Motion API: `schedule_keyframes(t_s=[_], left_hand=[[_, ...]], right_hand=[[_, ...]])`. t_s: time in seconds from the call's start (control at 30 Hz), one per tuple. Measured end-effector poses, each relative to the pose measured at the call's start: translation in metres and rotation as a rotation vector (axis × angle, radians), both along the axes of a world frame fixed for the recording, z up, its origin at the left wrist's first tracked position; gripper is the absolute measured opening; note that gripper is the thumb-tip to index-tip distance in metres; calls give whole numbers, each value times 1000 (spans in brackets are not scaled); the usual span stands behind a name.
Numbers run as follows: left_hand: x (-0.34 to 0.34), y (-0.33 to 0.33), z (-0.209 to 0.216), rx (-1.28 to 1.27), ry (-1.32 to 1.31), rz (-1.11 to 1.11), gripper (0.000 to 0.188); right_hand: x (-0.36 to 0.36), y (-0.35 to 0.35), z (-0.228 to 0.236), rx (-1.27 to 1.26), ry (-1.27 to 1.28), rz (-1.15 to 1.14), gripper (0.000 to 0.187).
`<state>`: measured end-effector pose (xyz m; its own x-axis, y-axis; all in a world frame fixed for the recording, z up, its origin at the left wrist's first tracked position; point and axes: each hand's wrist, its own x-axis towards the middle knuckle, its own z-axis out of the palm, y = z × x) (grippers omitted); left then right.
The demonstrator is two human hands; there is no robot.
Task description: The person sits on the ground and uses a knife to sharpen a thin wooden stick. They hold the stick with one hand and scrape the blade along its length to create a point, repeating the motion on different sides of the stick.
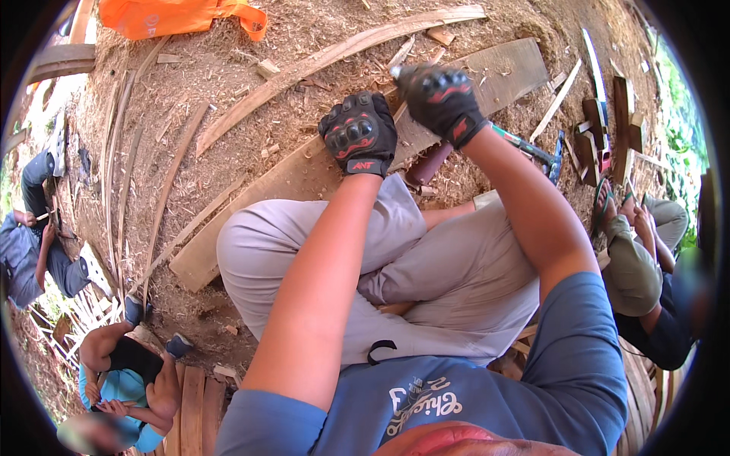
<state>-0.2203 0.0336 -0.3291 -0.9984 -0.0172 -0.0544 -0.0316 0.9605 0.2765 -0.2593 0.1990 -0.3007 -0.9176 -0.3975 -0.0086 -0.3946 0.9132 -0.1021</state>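
Note:
Black padded gloves with red trim cover both of my hands. My left hand (356,135) is closed in a fist over a long flat wooden plank (285,176); what its fingers grip is hidden. To its right, my right hand (439,99) is closed too, above the same plank. A small pale tip (395,71) shows beyond its knuckles, but I cannot make out what it belongs to. A maroon cylindrical object (430,164) lies by the plank below the right hand. Partly behind my right forearm lies a hammer (553,158) with a green handle.
Wood shavings cover the ground. A curved wooden strip (327,64) lies beyond my hands, and an orange bag (163,17) at the far left. A long blade (595,80) rests by wood blocks (625,114) at right. People sit left, lower left and right.

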Motion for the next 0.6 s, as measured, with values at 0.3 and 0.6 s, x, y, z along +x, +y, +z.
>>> schedule_keyframes(t_s=[0.3, 0.6], left_hand=[[1, 4, 0, 11, -59, 5, 33], [8, 7, -7, -37, 97, -19, 29]], right_hand=[[-13, 25, -14, 27, 37, -60, 17], [-17, 13, -9, 53, -38, -115, 16]])
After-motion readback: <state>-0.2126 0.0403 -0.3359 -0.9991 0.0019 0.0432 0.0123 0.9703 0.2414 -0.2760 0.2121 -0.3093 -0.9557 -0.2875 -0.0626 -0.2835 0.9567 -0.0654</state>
